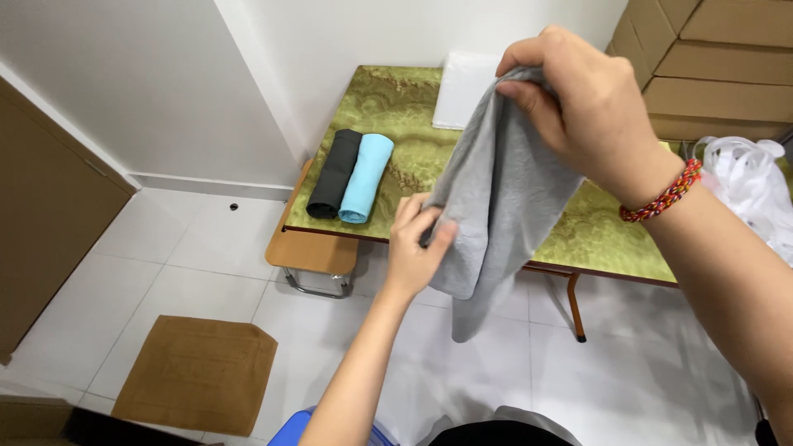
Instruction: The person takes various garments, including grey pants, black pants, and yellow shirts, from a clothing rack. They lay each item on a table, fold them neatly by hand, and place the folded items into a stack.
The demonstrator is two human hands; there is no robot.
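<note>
The right hand [591, 107] is lifting high, fingers pinching the top edge of a grey cloth [496, 198]. The left hand [413, 244] is reaching up lower down, fingers pinching its side edge as it is hanging above the desk [595, 235]

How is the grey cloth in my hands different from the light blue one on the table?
The grey cloth hangs loose and unfolded in the air, pinched by the left hand and right hand; the light blue cloth lies rolled tight on the green table, untouched, beside a black roll. Spread out, the grey cloth looks larger. Both look like soft fabric.
</note>
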